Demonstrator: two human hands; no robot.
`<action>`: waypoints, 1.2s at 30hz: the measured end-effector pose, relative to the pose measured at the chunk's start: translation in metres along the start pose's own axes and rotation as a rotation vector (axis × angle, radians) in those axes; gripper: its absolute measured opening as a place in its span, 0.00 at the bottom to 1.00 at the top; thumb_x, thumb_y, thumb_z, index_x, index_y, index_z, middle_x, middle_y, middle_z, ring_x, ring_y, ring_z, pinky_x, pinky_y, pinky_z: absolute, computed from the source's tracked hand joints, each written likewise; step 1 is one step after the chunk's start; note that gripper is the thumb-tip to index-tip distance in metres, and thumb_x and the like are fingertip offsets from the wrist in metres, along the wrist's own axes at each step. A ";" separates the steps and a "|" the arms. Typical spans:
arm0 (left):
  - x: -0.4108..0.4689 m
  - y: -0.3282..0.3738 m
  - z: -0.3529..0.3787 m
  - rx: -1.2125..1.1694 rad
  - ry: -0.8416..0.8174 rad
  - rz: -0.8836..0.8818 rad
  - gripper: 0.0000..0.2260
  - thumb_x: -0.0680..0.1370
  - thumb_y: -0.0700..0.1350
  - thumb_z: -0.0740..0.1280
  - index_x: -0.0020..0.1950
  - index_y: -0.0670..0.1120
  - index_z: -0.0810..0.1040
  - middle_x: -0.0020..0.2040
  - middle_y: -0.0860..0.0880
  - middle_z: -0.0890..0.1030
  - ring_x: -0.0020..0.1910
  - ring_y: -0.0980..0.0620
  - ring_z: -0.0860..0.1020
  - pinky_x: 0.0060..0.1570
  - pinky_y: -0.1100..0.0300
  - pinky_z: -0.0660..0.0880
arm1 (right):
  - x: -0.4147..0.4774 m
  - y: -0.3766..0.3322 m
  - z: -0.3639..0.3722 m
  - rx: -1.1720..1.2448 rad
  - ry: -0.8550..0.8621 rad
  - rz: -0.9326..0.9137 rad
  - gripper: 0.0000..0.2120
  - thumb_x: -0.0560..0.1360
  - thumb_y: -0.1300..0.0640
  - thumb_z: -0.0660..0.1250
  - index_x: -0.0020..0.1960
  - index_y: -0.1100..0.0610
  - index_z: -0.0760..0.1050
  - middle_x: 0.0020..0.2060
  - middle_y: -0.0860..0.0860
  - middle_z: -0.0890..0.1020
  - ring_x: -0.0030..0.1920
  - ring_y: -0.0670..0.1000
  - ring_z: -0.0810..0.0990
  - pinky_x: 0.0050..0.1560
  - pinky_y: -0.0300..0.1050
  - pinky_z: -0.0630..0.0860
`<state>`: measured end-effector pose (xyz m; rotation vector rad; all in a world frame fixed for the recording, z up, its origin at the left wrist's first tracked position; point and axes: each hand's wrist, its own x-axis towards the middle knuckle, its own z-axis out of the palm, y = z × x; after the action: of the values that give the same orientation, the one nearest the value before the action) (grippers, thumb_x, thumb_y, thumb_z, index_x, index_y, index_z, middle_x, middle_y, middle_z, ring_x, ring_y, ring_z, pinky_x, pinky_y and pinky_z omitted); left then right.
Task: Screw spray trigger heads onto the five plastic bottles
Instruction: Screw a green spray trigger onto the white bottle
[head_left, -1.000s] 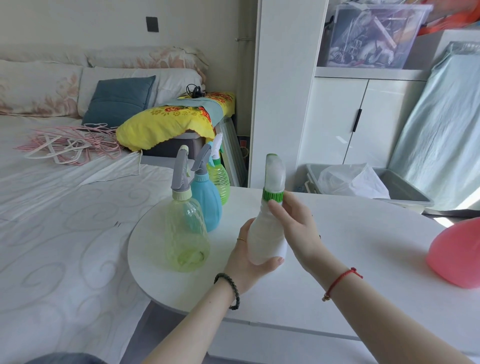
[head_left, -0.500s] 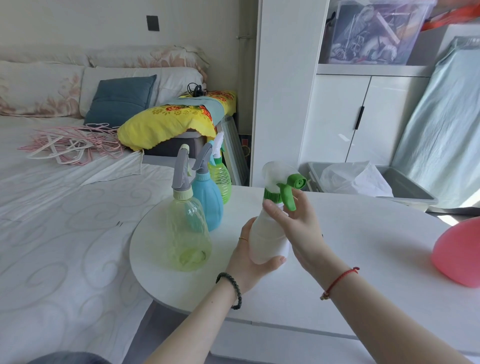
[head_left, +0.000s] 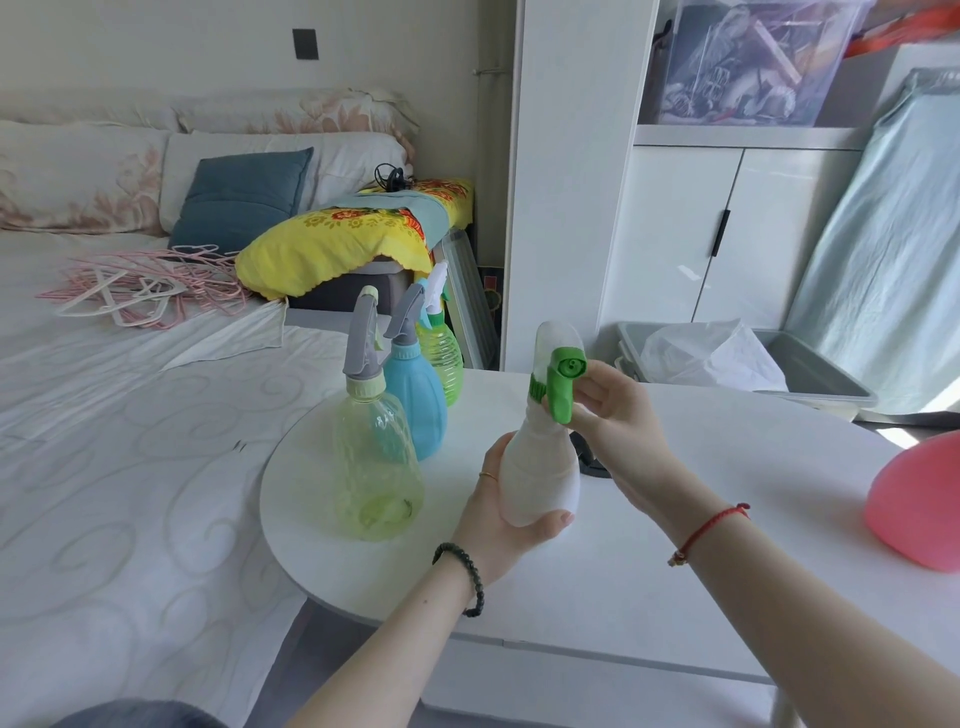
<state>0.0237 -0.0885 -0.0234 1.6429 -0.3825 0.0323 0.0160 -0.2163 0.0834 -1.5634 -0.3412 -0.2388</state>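
My left hand (head_left: 493, 512) grips the lower body of a white plastic bottle (head_left: 540, 467) held above the white table (head_left: 675, 561). My right hand (head_left: 618, 415) pinches its white and green spray trigger head (head_left: 560, 371), which sits on the bottle's neck with the green nozzle and lever facing me. Three bottles with trigger heads on them stand in a row at the table's left: a pale yellow-green one (head_left: 376, 457) nearest, a blue one (head_left: 415, 395) behind it, and a green one (head_left: 441, 356) farthest. A pink bottle (head_left: 919, 504) lies at the right edge, partly cut off.
A bed with white sheets (head_left: 130, 441) borders the table on the left, with pink hangers (head_left: 140, 286) and a yellow cushion (head_left: 353, 239) on it. A grey bin with a plastic bag (head_left: 727, 358) stands behind the table by white cabinets (head_left: 727, 234).
The trigger head has turned on the white bottle: its nozzle swung from facing away, through the right, to facing me. My right hand shifted grip with it; my left hand held still.
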 end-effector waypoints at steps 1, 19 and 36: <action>0.000 -0.001 0.000 -0.002 -0.001 0.002 0.35 0.60 0.53 0.75 0.59 0.68 0.60 0.59 0.56 0.75 0.55 0.60 0.76 0.50 0.68 0.73 | 0.001 0.000 0.000 -0.014 0.033 0.006 0.12 0.69 0.68 0.69 0.47 0.54 0.77 0.44 0.51 0.83 0.47 0.48 0.80 0.50 0.41 0.75; -0.009 0.010 -0.001 0.092 -0.095 -0.089 0.35 0.63 0.56 0.72 0.67 0.59 0.63 0.64 0.51 0.74 0.63 0.53 0.73 0.64 0.52 0.70 | 0.001 -0.009 -0.006 -0.194 0.139 -0.045 0.12 0.64 0.57 0.75 0.45 0.54 0.76 0.41 0.49 0.81 0.42 0.46 0.80 0.41 0.38 0.76; 0.000 0.033 0.022 0.175 0.111 -0.041 0.19 0.77 0.54 0.58 0.67 0.53 0.66 0.66 0.52 0.66 0.68 0.58 0.62 0.68 0.61 0.59 | -0.047 0.062 -0.051 -0.416 -0.149 0.104 0.38 0.64 0.56 0.75 0.65 0.37 0.58 0.59 0.41 0.73 0.59 0.42 0.72 0.55 0.40 0.73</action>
<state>0.0105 -0.1122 0.0061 1.8128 -0.2673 0.1289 -0.0023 -0.2703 0.0102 -2.0106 -0.3391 -0.1161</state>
